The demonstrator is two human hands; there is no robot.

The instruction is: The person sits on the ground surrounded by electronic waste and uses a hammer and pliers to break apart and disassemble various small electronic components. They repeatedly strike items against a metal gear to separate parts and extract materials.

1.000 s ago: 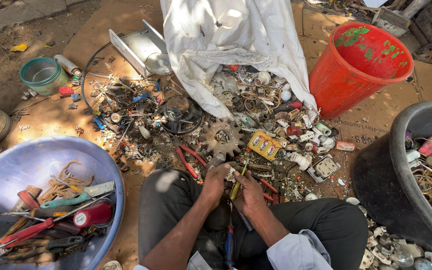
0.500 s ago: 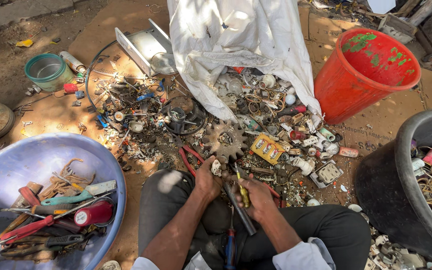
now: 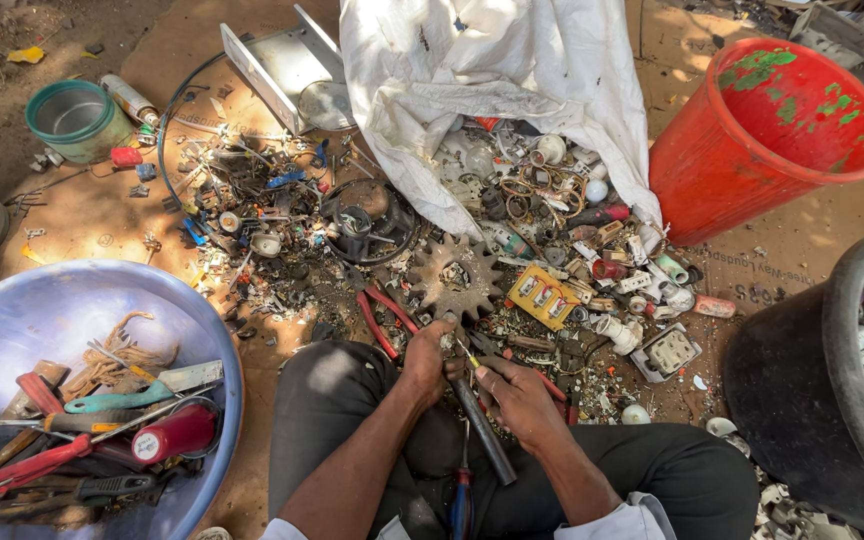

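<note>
Left hand (image 3: pixel 426 352) and right hand (image 3: pixel 518 398) both gripped 1 dark grey metal rod (image 3: pixel 482 430); rusty toothed gear wheel (image 3: pixel 455 277) lay just ahead, red-handled pliers (image 3: pixel 380 318) beside left.

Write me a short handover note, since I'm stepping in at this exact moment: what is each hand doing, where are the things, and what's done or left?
Left hand: closed around the top end of a dark metal rod, near a rusty gear.
Right hand: gripping the same rod lower down, with a thin yellow-handled tool at its fingers.
Things: the rod lies slanted over the lap; red-handled pliers lie on the ground beside the left hand; mixed scrap spreads from the white sack.
Done: some tools sit in the blue basin.
Left: the scrap pile is still spread out; the red bucket looks empty.
</note>
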